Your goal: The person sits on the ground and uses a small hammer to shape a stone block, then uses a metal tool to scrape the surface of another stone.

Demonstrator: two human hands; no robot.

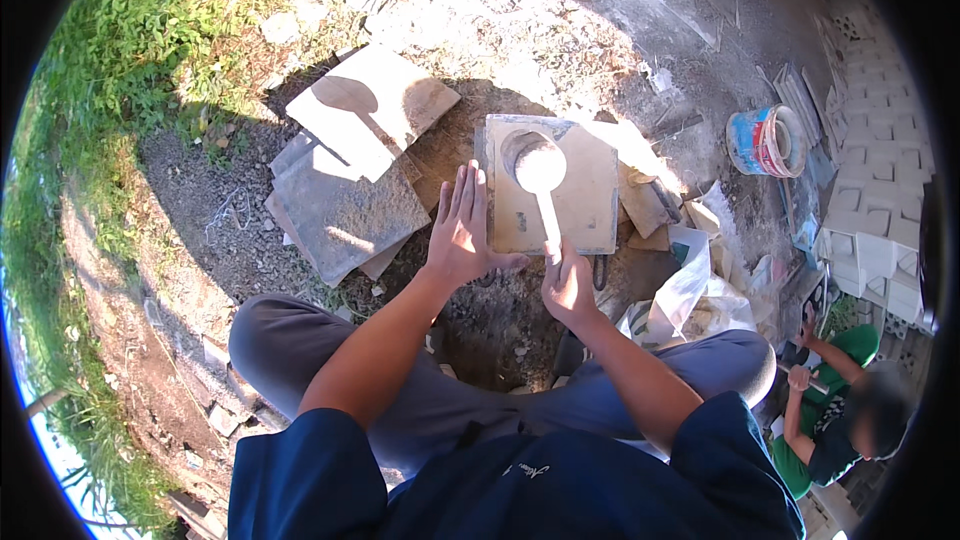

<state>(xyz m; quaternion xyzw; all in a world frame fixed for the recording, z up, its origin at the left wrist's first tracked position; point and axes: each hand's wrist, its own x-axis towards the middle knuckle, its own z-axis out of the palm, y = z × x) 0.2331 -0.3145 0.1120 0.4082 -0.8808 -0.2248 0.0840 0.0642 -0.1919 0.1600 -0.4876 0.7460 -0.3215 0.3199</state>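
Observation:
Between my knees lies a square beige slab [590, 205] with grey, worn edges. My right hand [570, 288] is closed round the pale handle of a round-headed tool [546, 202], whose head is over the slab's upper middle; glare hides whether it is a scoop or a mallet. My left hand [462, 230] is open, its fingers stretched forward along the slab's left edge and the thumb out toward its near edge. Whether the palm presses on the slab I cannot tell. Farther left lie a light slab [420, 105] and a grey slab [350, 225], partly overlapping.
At the right are a blue and red bucket [765, 142], white plastic sacking [690, 290], broken tile pieces [645, 205] and stacked pale blocks [870, 170]. A person in green [850, 390] holds a hammer-like tool at the lower right. Green plants [160, 30] border the left.

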